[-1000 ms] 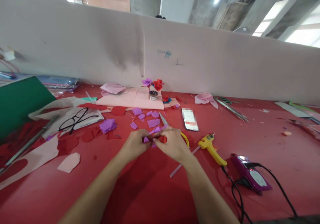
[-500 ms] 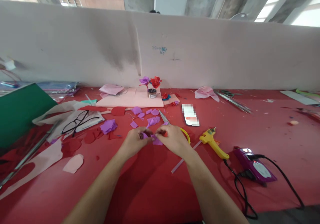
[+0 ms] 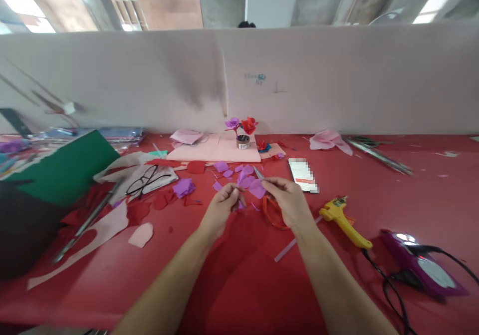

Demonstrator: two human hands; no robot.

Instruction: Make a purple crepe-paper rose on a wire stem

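Note:
My left hand (image 3: 222, 207) is closed in a pinch, with a bit of purple paper (image 3: 241, 204) showing under its fingertips; the fingers cover most of what it holds. Facing it, my right hand (image 3: 290, 200) pinches a purple paper petal (image 3: 257, 189) by its right edge. Just behind the petal is another purple paper piece (image 3: 244, 177). Scissors lie under and beside my right hand, their blade (image 3: 258, 173) pointing away and their orange handle (image 3: 272, 216) partly covered. More purple pieces (image 3: 220, 166) are scattered beyond my hands.
To the right are a phone (image 3: 304, 175), a yellow glue gun (image 3: 346, 222) and a purple power box (image 3: 422, 265) with black cables. Paper flowers stand in a small pot (image 3: 243, 143) at the back. Glasses (image 3: 145, 181), purple sheets (image 3: 184, 187) and a green board (image 3: 71, 165) are on the left.
My hands have moved apart from their close position over the purple paper. The petal by my right fingers now shows whole. The view has shifted left.

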